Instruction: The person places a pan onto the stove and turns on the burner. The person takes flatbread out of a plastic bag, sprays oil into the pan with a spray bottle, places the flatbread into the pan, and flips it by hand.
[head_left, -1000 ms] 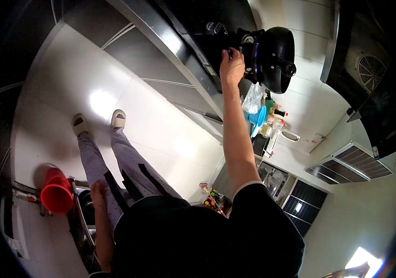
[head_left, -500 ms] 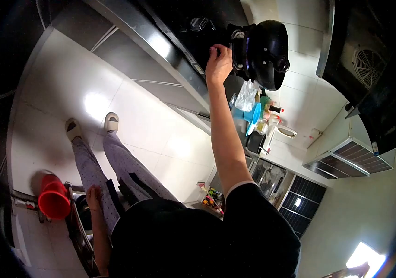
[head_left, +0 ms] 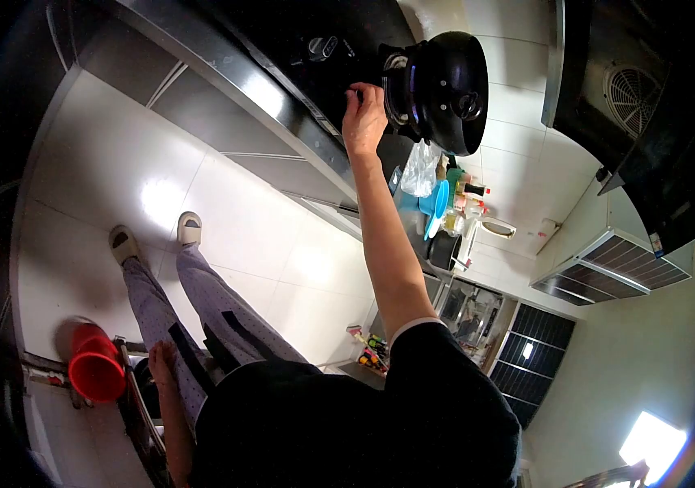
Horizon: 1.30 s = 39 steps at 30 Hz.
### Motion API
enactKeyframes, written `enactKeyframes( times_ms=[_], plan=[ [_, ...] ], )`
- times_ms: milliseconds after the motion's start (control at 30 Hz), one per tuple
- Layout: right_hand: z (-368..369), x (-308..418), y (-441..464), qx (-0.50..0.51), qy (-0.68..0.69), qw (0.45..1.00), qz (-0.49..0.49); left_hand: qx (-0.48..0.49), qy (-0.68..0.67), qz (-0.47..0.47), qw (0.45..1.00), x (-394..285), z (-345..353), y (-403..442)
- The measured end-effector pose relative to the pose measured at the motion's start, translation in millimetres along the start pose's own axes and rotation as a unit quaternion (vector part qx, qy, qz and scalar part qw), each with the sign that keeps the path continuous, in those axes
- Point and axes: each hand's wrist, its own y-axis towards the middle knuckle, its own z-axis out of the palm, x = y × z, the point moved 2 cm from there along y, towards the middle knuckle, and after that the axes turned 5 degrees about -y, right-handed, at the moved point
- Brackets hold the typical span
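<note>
Beside a black pot (head_left: 453,93) on the dark stove top (head_left: 282,24), my right hand (head_left: 364,118) reaches out at the front edge. Its thumb and fingers are bent together over a small dark thing, mostly hidden by them. Further left on the same surface lies a dark knob-like part (head_left: 323,49). My left hand (head_left: 161,362) hangs low beside my thigh, its fingers loosely apart, with nothing seen in it.
A clear plastic bag (head_left: 420,169), a blue basin (head_left: 437,199) and several bottles (head_left: 465,191) stand along the counter right of the pot. A range hood (head_left: 632,98) juts out at the upper right. On the floor at lower left is a red bucket (head_left: 97,374).
The view has shifted, so the pot, stove and my right hand appear further left. My right hand remains at the stove's front edge, its fingers still bent. My left hand stays by my thigh.
</note>
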Motion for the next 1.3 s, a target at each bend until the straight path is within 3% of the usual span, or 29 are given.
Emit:
enactKeyframes(
  times_ms=[167, 267, 367, 400, 633, 833, 1033, 1133, 1233, 1300],
  plan=[
    [-3, 1, 0, 0.003, 0.021, 0.999, -0.031, -0.010, 0.019, -0.013, 1.000, 5, -9, 3],
    [-2, 0, -1, 0.006, 0.034, 0.999, -0.031, 0.035, 0.049, -0.019, 0.998, 14, -22, 11],
    [-1, -1, -1, -0.004, 0.033, 0.997, -0.068, 0.003, -0.001, 0.042, 0.999, 11, -9, 1],
    [1, -1, -2, -0.003, 0.037, 0.997, -0.072, -0.008, -0.002, -0.002, 1.000, 8, -7, 0],
    [8, -3, -4, -0.018, 0.039, 0.996, -0.079, 0.055, -0.024, 0.011, 0.998, 32, -21, 10],
    [7, -4, -5, 0.001, 0.042, 0.998, -0.054, -0.015, 0.015, -0.025, 0.999, 18, -10, -1],
    [-2, 3, -6, 0.027, 0.061, 0.998, -0.020, 0.097, 0.024, 0.034, 0.994, 31, -28, 12],
    [2, -1, -9, 0.023, 0.048, 0.998, -0.025, -0.005, 0.016, -0.006, 1.000, 11, -1, -10],
    [-6, 6, -13, 0.006, 0.077, 0.997, -0.002, -0.026, 0.020, -0.007, 0.999, 9, -1, -11],
    [-17, 16, -21, -0.001, 0.118, 0.993, 0.016, 0.011, 0.011, 0.012, 1.000, 12, -12, -4]
  ],
)
